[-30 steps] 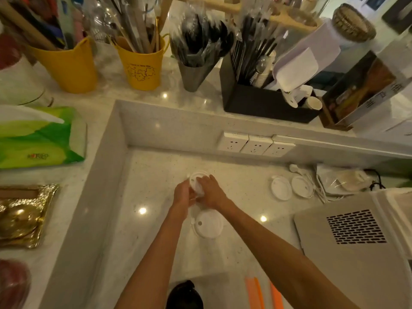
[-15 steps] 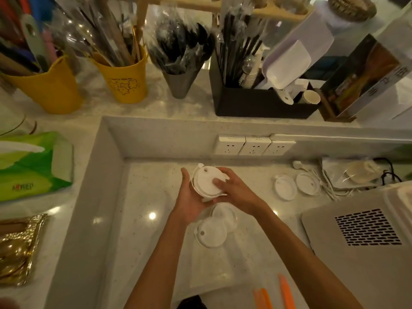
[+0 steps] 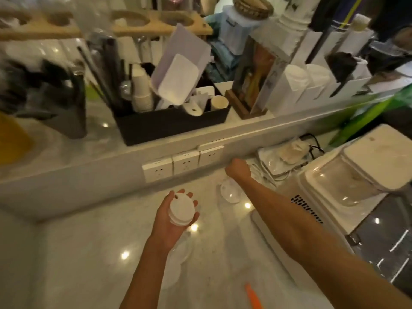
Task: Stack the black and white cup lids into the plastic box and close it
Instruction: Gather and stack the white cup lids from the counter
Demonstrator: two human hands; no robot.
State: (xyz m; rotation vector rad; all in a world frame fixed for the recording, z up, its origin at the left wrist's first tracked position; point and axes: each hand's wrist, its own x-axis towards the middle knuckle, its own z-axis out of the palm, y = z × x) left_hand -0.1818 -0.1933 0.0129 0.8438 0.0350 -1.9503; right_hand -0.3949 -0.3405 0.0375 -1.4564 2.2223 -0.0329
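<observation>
Cradling a small stack of white lids (image 3: 181, 209), the left hand (image 3: 171, 221) should stay level while the right hand (image 3: 238, 169), curled, contents unclear, gathers the worktop (image 3: 89, 253) lid (image 3: 230, 192).

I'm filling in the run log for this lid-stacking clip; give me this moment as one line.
left hand: holds white lid stack | right hand: reaching to white lids by the sockets, grip unclear | plastic box: not identified

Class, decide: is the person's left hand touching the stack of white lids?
Touching. The head view shows the stack of white lids resting in the left hand, with the fingers curled around its edge.
</observation>
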